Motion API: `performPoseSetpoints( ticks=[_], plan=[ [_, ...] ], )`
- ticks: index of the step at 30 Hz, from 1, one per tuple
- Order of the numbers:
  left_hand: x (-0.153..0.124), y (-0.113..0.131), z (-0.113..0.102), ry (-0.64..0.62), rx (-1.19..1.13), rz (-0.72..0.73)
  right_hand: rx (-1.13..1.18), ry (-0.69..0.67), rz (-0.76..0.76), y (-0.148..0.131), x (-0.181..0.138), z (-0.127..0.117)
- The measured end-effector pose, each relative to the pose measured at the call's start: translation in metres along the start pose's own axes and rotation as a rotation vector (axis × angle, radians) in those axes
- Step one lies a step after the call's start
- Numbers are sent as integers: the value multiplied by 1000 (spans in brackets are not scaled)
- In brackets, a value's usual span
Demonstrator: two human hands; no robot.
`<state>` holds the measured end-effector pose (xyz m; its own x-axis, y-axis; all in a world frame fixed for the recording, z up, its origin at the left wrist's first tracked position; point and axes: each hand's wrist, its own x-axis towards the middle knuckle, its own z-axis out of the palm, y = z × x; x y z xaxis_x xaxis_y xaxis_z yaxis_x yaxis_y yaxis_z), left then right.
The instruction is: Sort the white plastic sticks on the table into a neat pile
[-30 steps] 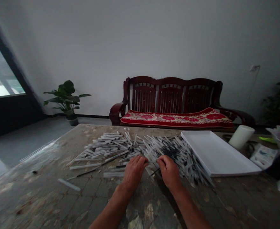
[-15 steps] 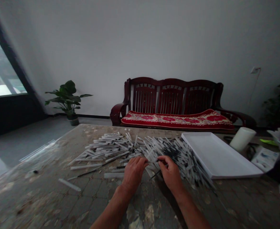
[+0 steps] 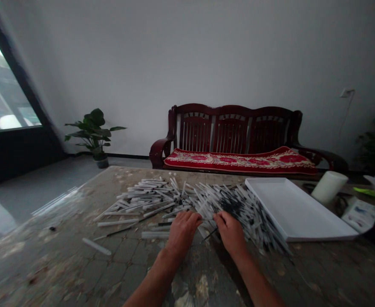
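My left hand [image 3: 184, 232] is closed, its thumb and fingers pinching one end of a slim translucent pen tube [image 3: 207, 219]. My right hand [image 3: 230, 232] pinches the other end, so the tube spans the short gap between both hands, roughly level above the table. Just below the right fingers shows a thin dark stick [image 3: 209, 236]; I cannot tell whether that hand holds it. Behind the hands spreads a heap of whitish pen tubes [image 3: 155, 194], several with dark ends. More tubes mixed with black pieces [image 3: 232, 204] lie behind the right hand.
A shallow white tray [image 3: 298, 213] stands at the right, against the heap. Beyond it are a white roll [image 3: 330, 186] and a small box [image 3: 362, 214]. One loose tube [image 3: 96, 246] lies at left on the worn table [image 3: 62, 264]. A wooden bench [image 3: 232, 132] stands behind.
The right fingers have shifted slightly, and the dark piece seen at their tips is now hidden. The view has turned a little left; both hands stay over the same spot.
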<state>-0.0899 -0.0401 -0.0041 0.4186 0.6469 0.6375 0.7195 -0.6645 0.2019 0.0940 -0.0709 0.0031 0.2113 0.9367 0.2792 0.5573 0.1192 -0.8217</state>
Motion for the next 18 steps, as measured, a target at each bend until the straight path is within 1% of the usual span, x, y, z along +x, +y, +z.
performPoseSetpoints(
  ticks=[4,7,9,11,15,17,18],
  plan=[
    [0,0,0,21,-5,-5,95,11,-43,-1,1,-1],
    [0,0,-1,2,-20,-11,36,-4,12,0,1,-2],
    [0,0,-2,-35,-37,-22,-3,-19,47,0,1,-1],
    [2,2,-3,-79,-62,-54,30,-12,35,0,2,-1],
    [7,4,-9,-206,-134,-168,162,7,-9,1,4,-2],
    [9,3,-13,-263,-204,-239,197,12,-2,4,6,-5],
    [10,1,-14,-270,-252,-279,208,23,9,6,7,-6]
  ],
)
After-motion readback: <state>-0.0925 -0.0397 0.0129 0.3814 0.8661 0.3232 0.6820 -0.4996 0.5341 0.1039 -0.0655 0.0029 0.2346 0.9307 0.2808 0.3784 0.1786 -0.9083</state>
